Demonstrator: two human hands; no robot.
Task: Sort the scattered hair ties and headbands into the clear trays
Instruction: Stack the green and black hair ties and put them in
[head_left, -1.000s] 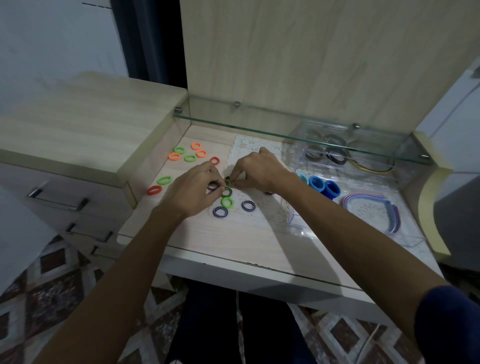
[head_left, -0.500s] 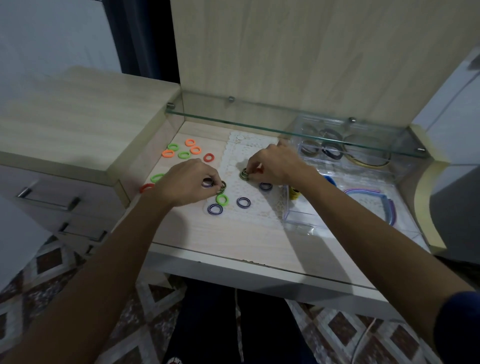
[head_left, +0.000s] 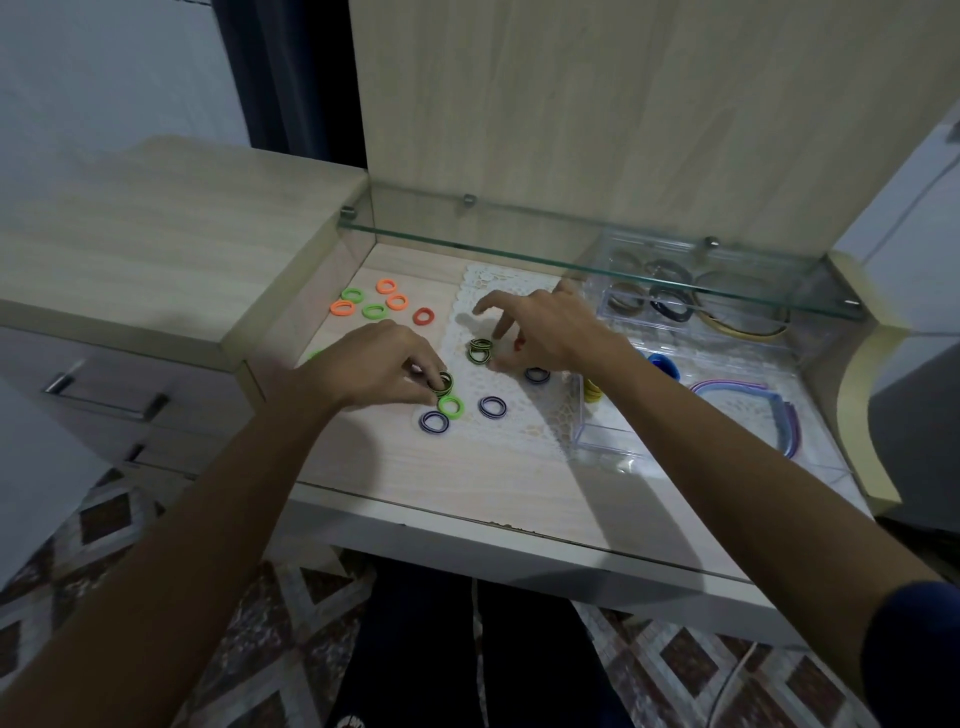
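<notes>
Hands: left hand pinches a small stack of green-black ties between fingertips and thumb; right hand hovers with fingers spread and loose over a second green-black stack, gripping nothing that I can see.
Why so: like colours look gathered into stacks, probably so each lot goes into a tray in one move.
Loose ties: a green tie and three navy ties lie near the hands; orange and green ties sit well apart at the back left.
Trays: near tray holds yellow and blue ties and headbands; far tray holds dark bands under a glass shelf.
Surface: pale wood surface with a lace mat.
Room: drawer unit to the left, patterned floor tiles below.
</notes>
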